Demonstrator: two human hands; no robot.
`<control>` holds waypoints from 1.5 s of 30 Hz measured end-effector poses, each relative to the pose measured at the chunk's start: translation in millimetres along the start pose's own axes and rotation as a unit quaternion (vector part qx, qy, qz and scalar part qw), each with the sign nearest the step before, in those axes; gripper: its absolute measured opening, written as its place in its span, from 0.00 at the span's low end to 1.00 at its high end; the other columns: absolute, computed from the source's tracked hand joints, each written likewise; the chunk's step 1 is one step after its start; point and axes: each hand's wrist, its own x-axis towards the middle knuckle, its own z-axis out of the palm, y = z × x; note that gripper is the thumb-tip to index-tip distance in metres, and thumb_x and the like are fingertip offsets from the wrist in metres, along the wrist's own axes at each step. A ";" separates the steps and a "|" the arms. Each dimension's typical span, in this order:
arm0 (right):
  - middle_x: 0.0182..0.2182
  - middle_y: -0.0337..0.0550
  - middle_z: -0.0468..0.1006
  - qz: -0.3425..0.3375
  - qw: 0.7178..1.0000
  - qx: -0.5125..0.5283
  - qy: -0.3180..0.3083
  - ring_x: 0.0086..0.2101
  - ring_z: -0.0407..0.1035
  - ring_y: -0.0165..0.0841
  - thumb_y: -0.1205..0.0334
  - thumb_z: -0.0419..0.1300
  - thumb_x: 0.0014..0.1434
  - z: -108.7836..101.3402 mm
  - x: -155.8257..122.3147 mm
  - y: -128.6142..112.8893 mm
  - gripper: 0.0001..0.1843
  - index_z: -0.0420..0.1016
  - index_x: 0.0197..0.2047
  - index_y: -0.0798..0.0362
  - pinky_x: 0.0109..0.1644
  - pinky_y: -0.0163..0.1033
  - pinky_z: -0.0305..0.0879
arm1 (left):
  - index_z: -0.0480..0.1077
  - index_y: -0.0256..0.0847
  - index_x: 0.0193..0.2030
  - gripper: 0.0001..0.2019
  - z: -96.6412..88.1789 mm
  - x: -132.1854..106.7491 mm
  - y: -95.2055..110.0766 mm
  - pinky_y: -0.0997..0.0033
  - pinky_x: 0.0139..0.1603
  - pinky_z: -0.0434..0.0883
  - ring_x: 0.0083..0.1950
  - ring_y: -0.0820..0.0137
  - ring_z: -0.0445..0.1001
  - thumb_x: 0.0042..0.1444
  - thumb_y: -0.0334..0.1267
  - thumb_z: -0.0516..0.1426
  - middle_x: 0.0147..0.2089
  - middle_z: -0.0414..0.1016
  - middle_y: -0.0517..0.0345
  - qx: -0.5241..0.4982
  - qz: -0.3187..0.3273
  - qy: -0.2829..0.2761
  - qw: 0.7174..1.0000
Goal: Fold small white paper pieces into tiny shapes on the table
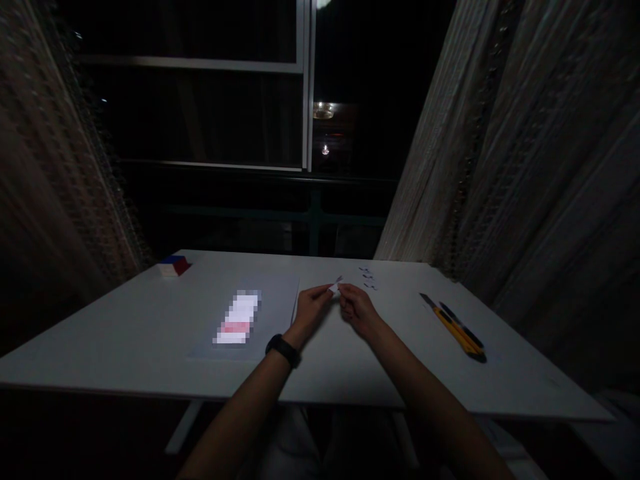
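holding a small white piece (335, 287) at the fingertips of both hands

at the far left, a patterned curtain (60, 133) hangs beside a white table (125, 327). near the table's far left corner sits a block (174, 268) with a blue top, a red side and a pale front. to its right, a white sheet (280, 300) lies flat; on it is a bright, pixelated rectangle (237, 319) with a pink band, its content unreadable.

next, the left hand (313, 308), with a black watch (283, 351) at the wrist, is closed to a pinch: fingers and thumb meet on the left end of the small white piece. the piece is held above the middle of the table, between the hands, with a narrow tip pointing up and away. the right hand (357, 308) is likewise pinched, its fingertips closed at the right end, the other fingers curled in.

just beyond the right hand, small dark-marked bits (371, 287) lie in a short row on the table. further right, a yellow cutter (453, 327) lies slantwise, blade exposed and directed away; a dark, slim pen-like item (447, 311) lies alongside its right edge. a second curtain (540, 167) hangs at the far right.
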 end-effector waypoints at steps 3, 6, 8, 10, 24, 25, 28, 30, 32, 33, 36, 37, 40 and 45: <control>0.11 0.27 0.63 -0.004 1.000 -0.005 0.003 0.09 0.47 0.19 0.54 0.64 0.44 -0.3 0.1 -0.5 0.14 0.67 0.32 0.53 0.11 0.26 0.38 | 0.77 0.35 0.37 0.13 0.1 0.0 -0.6 0.63 0.48 0.67 0.45 0.61 0.73 0.43 0.37 0.62 0.40 0.78 0.47 -0.017 -0.006 -0.011 1.000; 0.11 0.29 0.64 -0.033 0.998 -0.044 0.003 0.09 0.49 0.20 0.53 0.62 0.45 -2.4 0.3 -0.7 0.14 0.70 0.32 0.54 0.11 0.27 0.39 | 0.77 0.34 0.37 0.13 0.3 -0.5 0.4 0.65 0.47 0.68 0.42 0.64 0.73 0.43 0.37 0.62 0.40 0.78 0.47 -0.073 -0.027 -0.014 0.997; 0.10 0.30 0.64 -0.071 0.993 -0.094 0.004 0.09 0.49 0.21 0.53 0.61 0.46 -4.1 0.4 -0.2 0.15 0.72 0.34 0.56 0.12 0.28 0.39 | 0.76 0.34 0.37 0.13 0.3 -0.7 1.3 0.67 0.45 0.70 0.40 0.66 0.74 0.43 0.37 0.62 0.39 0.77 0.49 -0.128 -0.061 -0.014 0.990; 0.09 0.30 0.62 -0.122 0.980 -0.155 0.004 0.10 0.49 0.22 0.53 0.60 0.47 -5.4 0.6 0.9 0.17 0.74 0.36 0.57 0.13 0.30 0.41 | 0.76 0.34 0.37 0.13 -0.1 -0.8 2.0 0.69 0.42 0.71 0.38 0.68 0.74 0.43 0.36 0.62 0.37 0.77 0.50 -0.176 -0.091 -0.009 0.980; 0.15 0.30 0.65 -0.277 0.811 -0.515 0.030 0.18 0.59 0.27 0.66 0.53 0.48 -0.8 -9.7 0.6 0.11 0.70 0.37 0.52 0.25 0.31 0.53 | 0.75 0.33 0.36 0.16 -1.4 3.1 -7.7 0.78 0.19 0.65 0.23 0.74 0.71 0.39 0.40 0.63 0.27 0.75 0.53 -0.105 -0.107 0.015 0.989; 0.15 0.30 0.64 -0.278 0.810 -0.516 0.029 0.18 0.59 0.27 0.65 0.53 0.48 0.0 -10.7 0.1 0.10 0.69 0.36 0.52 0.25 0.31 0.53 | 0.75 0.33 0.36 0.16 -1.5 3.2 -8.1 0.78 0.18 0.64 0.22 0.74 0.70 0.39 0.40 0.63 0.27 0.74 0.54 -0.101 -0.106 0.018 0.989; 0.15 0.30 0.64 -0.274 0.810 -0.517 0.026 0.18 0.59 0.28 0.63 0.53 0.50 1.2 -12.4 -1.0 0.07 0.67 0.35 0.51 0.24 0.31 0.52 | 0.75 0.33 0.36 0.17 -2.2 2.9 -7.6 0.79 0.18 0.63 0.22 0.74 0.70 0.39 0.40 0.63 0.26 0.74 0.54 -0.098 -0.105 0.019 0.989; 0.15 0.31 0.66 -0.272 0.798 -0.537 0.027 0.18 0.61 0.28 0.62 0.53 0.51 1.1 -12.9 -1.6 0.07 0.67 0.35 0.51 0.25 0.31 0.53 | 0.76 0.33 0.36 0.16 -2.5 2.3 -6.3 0.79 0.18 0.62 0.23 0.74 0.70 0.40 0.40 0.62 0.27 0.74 0.54 -0.096 -0.103 0.021 0.990; 0.17 0.33 0.69 -0.276 0.770 -0.575 0.031 0.20 0.63 0.29 0.62 0.53 0.52 0.8 -13.4 -2.0 0.07 0.68 0.35 0.50 0.26 0.32 0.53 | 0.76 0.34 0.35 0.14 -2.6 1.9 -4.8 0.80 0.19 0.62 0.24 0.74 0.71 0.40 0.39 0.62 0.27 0.75 0.54 -0.085 -0.101 0.028 0.991; 0.18 0.34 0.70 -0.279 0.752 -0.596 0.036 0.20 0.64 0.30 0.62 0.53 0.52 0.7 -13.6 -2.2 0.07 0.69 0.36 0.50 0.27 0.32 0.53 | 0.76 0.34 0.35 0.14 -2.6 1.8 -4.2 0.80 0.19 0.62 0.25 0.73 0.72 0.40 0.39 0.62 0.28 0.75 0.54 -0.079 -0.100 0.032 0.991; 0.20 0.36 0.72 -0.287 0.710 -0.641 0.053 0.23 0.66 0.31 0.62 0.53 0.53 0.7 -14.0 -1.9 0.09 0.70 0.38 0.50 0.29 0.33 0.53 | 0.76 0.34 0.35 0.14 -2.5 1.6 -3.0 0.80 0.18 0.62 0.25 0.72 0.72 0.40 0.39 0.61 0.28 0.76 0.53 -0.065 -0.095 0.039 0.993; 0.20 0.37 0.73 -0.287 0.705 -0.646 0.056 0.23 0.66 0.31 0.61 0.53 0.53 0.8 -14.0 -1.5 0.09 0.71 0.38 0.50 0.30 0.33 0.53 | 0.76 0.34 0.35 0.14 -2.5 1.5 -2.8 0.80 0.17 0.61 0.25 0.72 0.72 0.40 0.39 0.61 0.29 0.76 0.53 -0.062 -0.092 0.040 0.993; 0.20 0.37 0.74 -0.283 0.715 -0.637 0.057 0.23 0.66 0.31 0.61 0.53 0.54 0.8 -12.9 -0.2 0.10 0.73 0.38 0.50 0.30 0.33 0.54 | 0.76 0.34 0.35 0.13 -3.0 1.6 -3.3 0.79 0.17 0.61 0.25 0.71 0.73 0.41 0.39 0.61 0.29 0.76 0.52 -0.057 -0.096 0.041 0.993; 0.22 0.38 0.76 -0.281 0.755 -0.590 0.055 0.23 0.67 0.30 0.60 0.53 0.55 -0.9 -10.9 1.0 0.11 0.76 0.37 0.51 0.30 0.33 0.57 | 0.76 0.34 0.34 0.13 -4.6 3.3 -7.4 0.79 0.17 0.61 0.26 0.70 0.74 0.40 0.37 0.60 0.30 0.76 0.50 -0.058 -0.111 0.033 0.992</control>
